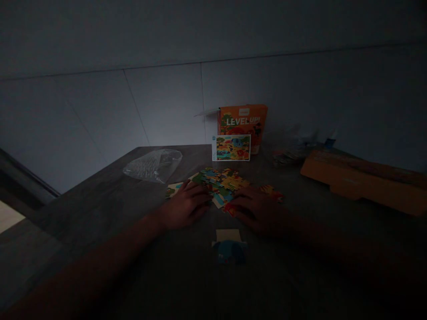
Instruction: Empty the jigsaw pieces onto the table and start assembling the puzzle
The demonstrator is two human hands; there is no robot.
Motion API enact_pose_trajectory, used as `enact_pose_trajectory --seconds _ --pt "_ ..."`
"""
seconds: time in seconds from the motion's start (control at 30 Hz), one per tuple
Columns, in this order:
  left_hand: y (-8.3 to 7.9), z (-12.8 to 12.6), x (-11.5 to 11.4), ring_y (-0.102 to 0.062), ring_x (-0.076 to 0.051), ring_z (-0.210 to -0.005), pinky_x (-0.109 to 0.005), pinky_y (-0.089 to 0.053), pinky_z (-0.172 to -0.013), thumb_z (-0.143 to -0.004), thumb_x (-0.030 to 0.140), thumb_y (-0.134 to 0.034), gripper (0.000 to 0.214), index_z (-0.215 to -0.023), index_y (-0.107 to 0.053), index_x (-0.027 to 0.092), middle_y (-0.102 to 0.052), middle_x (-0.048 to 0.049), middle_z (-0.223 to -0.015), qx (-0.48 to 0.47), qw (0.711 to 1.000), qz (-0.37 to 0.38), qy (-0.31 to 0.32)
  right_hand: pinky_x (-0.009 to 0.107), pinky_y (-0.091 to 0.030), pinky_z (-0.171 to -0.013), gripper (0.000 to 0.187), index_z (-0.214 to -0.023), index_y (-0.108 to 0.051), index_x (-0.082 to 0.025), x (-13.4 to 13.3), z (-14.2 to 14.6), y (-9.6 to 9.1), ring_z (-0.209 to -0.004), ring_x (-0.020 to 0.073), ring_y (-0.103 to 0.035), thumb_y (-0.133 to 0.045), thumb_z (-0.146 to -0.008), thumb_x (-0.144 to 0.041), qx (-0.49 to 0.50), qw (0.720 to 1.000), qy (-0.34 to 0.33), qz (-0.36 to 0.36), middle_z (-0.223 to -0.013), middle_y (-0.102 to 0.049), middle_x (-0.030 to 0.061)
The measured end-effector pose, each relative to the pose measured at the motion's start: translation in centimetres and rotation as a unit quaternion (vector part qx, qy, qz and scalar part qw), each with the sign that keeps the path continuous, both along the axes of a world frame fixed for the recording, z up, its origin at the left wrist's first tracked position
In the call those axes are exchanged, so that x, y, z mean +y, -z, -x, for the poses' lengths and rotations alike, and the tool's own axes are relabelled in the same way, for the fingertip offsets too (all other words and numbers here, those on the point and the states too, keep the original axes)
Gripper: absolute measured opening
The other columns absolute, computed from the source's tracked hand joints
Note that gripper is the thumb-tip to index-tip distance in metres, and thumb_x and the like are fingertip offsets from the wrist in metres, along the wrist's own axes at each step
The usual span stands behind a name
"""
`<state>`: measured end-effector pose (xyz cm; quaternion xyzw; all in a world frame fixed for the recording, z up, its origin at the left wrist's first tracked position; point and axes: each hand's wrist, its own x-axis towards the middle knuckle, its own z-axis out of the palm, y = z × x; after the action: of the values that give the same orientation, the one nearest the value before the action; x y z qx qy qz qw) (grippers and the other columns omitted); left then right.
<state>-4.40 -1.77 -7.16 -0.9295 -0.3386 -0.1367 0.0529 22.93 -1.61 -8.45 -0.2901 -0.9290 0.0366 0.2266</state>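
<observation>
- I can read 2 words, "LEVEL UP!" (243,121), in large pale capitals across the front of the upright orange box (238,115).
- Above them I see 1 pale label (244,112), its lettering too small to make out.
- On the picture card (232,148) I find 1 small blue corner mark (214,138), unreadable over my remote feed.

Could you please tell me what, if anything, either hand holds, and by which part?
Too dim to tell: the left hand is over puzzle pieces, the right hand at a red piece, without any clear grip.
</observation>
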Motion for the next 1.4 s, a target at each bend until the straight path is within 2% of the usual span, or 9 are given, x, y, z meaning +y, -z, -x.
enact_pose_trajectory --seconds 0.17,0.37,0.5,0.63,0.8,1.03,1.27,1.4 --pt "0.0 0.1 -0.1 -0.046 -0.028 -0.129 -0.051 -0.032 -0.11 -0.099 0.032 -0.047 0.032 -0.127 -0.061 0.026 -0.058 -0.0086 -0.133 0.021 1.0 0.004 0.022 0.042 -0.049 -0.086 0.023 -0.109 -0.069 -0.017 0.1 0.0 0.2 -0.097 0.0241 -0.058 -0.057 -0.09 -0.023 -0.002 1.0 0.004 0.002 -0.106 -0.063 0.012" --pt "0.0 0.2 -0.3 -0.046 -0.028 -0.13 -0.052 -0.031 -0.111 -0.099 0.031 -0.047 0.03 -0.122 -0.065 0.028 -0.059 -0.0079 -0.132 0.023 0.999 -0.002 0.035 0.042 -0.049 -0.088 0.023 -0.108 -0.069 -0.016 0.1 -0.1 0.3 -0.1 0.0238 -0.059 -0.054 -0.092 -0.022 0.009 1.0 -0.011 0.001 -0.11 -0.064 0.013" --pt "0.1 0.2 -0.3 -0.048 -0.027 -0.128 -0.053 -0.031 -0.11 -0.098 0.03 -0.05 0.028 -0.121 -0.066 0.029 -0.061 -0.0073 -0.13 0.011 0.999 -0.009 0.044 0.04 -0.05 -0.088 0.021 -0.106 -0.069 -0.016 0.2 -0.1 0.4 -0.102 0.0228 -0.059 -0.053 -0.093 -0.02 0.023 0.999 -0.044 -0.018 -0.111 -0.064 0.0129" --pt "0.3 -0.2 -0.2 -0.053 -0.025 -0.121 -0.046 -0.039 -0.105 -0.097 0.034 -0.054 0.024 -0.115 -0.069 0.027 -0.064 -0.0066 -0.124 -0.027 0.998 0.004 0.048 0.04 -0.05 -0.09 0.022 -0.106 -0.069 -0.017 0.0 -0.1 0.3 -0.103 0.0218 -0.06 -0.051 -0.094 -0.019 0.02 0.997 -0.069 -0.026 -0.112 -0.064 0.0119" --pt "0.5 -0.7 -0.4 -0.057 -0.024 -0.112 -0.042 -0.044 -0.1 -0.093 0.035 -0.062 0.032 -0.123 -0.064 0.023 -0.066 -0.0067 -0.118 -0.072 0.997 0.031 0.023 0.043 -0.049 -0.096 0.026 -0.114 -0.067 -0.017 -0.2 -0.2 0.2 -0.113 0.0231 -0.058 -0.05 -0.095 -0.017 0.024 0.996 -0.079 -0.043 -0.125 -0.061 0.0132" --pt "0.5 -0.7 -0.7 -0.055 -0.025 -0.108 -0.042 -0.047 -0.096 -0.092 0.033 -0.063 0.033 -0.123 -0.062 0.021 -0.063 -0.0084 -0.114 -0.088 0.995 -0.023 0.037 0.041 -0.052 -0.093 0.023 -0.111 -0.066 -0.016 -0.1 -0.1 0.3 -0.11 0.023 -0.061 -0.051 -0.094 -0.017 0.053 0.992 -0.086 -0.07 -0.122 -0.062 0.014" --pt "0.3 -0.8 -1.3 -0.052 -0.025 -0.108 -0.042 -0.046 -0.095 -0.094 0.023 -0.058 0.032 -0.127 -0.058 0.02 -0.061 -0.0086 -0.113 -0.09 0.988 -0.09 0.083 0.042 -0.053 -0.091 0.035 -0.128 -0.058 -0.019 -0.1 0.0 0.5 -0.106 0.0223 -0.061 -0.052 -0.093 -0.017 0.061 0.992 -0.089 -0.071 -0.119 -0.064 0.0123" --pt "0.1 -0.8 -1.4 -0.052 -0.025 -0.111 -0.043 -0.045 -0.097 -0.096 0.018 -0.054 0.034 -0.129 -0.055 0.022 -0.061 -0.0077 -0.117 -0.087 0.988 -0.092 0.087 0.039 -0.054 -0.086 0.028 -0.119 -0.065 -0.016 -0.2 0.0 0.2 -0.098 0.0211 -0.064 -0.051 -0.094 -0.017 0.089 0.986 -0.107 -0.088 -0.11 -0.068 0.0114"
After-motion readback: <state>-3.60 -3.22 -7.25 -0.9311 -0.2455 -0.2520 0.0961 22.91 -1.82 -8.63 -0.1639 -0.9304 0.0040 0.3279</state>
